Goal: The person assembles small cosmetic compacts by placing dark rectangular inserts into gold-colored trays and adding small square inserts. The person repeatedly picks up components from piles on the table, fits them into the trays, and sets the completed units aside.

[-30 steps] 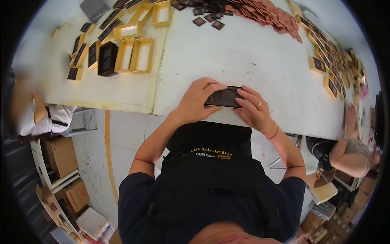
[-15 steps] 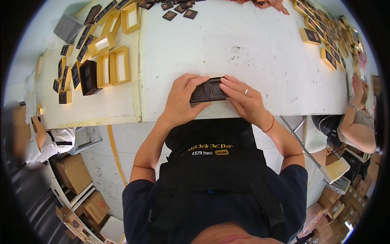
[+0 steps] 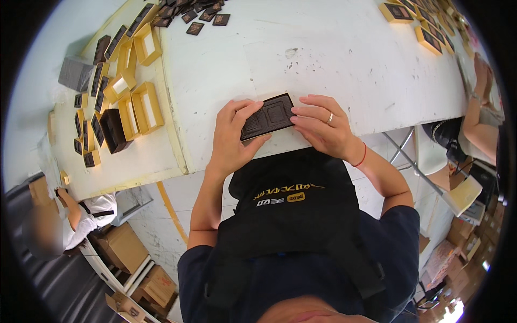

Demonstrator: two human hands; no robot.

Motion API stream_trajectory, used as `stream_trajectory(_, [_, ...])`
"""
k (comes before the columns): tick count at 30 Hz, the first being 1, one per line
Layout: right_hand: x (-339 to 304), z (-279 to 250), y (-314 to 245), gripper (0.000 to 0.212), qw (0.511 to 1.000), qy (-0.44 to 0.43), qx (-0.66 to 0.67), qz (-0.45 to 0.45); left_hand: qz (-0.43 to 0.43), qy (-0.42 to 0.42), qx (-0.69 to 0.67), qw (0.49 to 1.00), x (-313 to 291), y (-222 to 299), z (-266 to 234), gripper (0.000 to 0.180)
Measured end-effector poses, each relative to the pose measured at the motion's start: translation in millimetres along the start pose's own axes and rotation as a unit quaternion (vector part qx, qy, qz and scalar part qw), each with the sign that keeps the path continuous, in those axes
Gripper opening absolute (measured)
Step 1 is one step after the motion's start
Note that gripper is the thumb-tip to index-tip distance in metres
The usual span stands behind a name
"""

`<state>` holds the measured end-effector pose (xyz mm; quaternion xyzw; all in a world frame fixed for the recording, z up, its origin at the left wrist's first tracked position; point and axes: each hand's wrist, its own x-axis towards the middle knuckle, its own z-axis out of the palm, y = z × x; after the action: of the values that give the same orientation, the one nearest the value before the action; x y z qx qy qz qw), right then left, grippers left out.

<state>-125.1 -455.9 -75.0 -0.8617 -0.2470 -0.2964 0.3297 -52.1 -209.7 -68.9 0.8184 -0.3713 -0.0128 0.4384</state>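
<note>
- I am looking down on a white, scuffed worktop (image 3: 344, 64) with dark specks scattered ahead of the hands; a yellowish taped seam (image 3: 173, 116) crosses it on the left.
- Beyond the seam I see open yellow cardboard boxes (image 3: 155, 103) with pale insides, a dark ribbed plastic tray stack (image 3: 114, 133) against them and a grey block (image 3: 75, 74) farther off.
- Flat dark square pieces (image 3: 221, 20) lie at the far side; yellow boxes with dark inserts (image 3: 396, 14) sit at the far right.
- Around the worktop, I make out a co-worker in a white top (image 3: 99, 210) at the left, another's bare forearm (image 3: 479, 132) at the right, brown cardboard cartons (image 3: 125, 250) and a yellow floor stripe (image 3: 172, 212).
- The black rectangular moulded tray (image 3: 276, 114) is over the worktop near its front edge, slanting, right end farther from the body — I cannot tell whether it rests or is raised.
- The left hand (image 3: 232, 129) grips the tray's left part, thumb on the near edge, fingers on the far one.
- The right hand (image 3: 326, 125) has its fingers parted and bent, tips at the tray's right end — whether they grip, I cannot tell.
- Half a second ago those right fingers lay over the tray, which sat straighter; now its square recess shows fully, and the reddish pieces have left my view.
</note>
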Motion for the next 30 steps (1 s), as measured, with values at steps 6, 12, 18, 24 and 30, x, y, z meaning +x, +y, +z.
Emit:
stream_trajectory(6, [-6, -1, -2, 0.03, 0.999, -0.021, -0.035, -0.005, 0.0, -0.008, 0.04, 0.999, -2, 0, 2, 0.07])
stream_trajectory(12, [21, -11, -17, 0.032, 0.995, -0.089, 0.033, 0.038, 0.045, -0.044, 0.06, 0.996, -2, -1, -2, 0.069])
stream_trajectory(18, [139, -78, -91, 0.02, 0.866, -0.062, 0.467, 0.168, -0.064, 0.188, 0.144, 0.97, -33, -30, -69, 0.068])
stream_trajectory(24, [168, -117, -130, 0.012, 0.816, -0.209, 0.501, 0.199, -0.232, 0.552, 0.209, 0.774, -122, -175, -237, 0.061])
stream_trajectory(30, [144, -128, -115, 0.008, 0.908, -0.23, 0.329, 0.12, -0.473, 0.33, -0.013, 0.817, -128, -193, -275, 0.038])
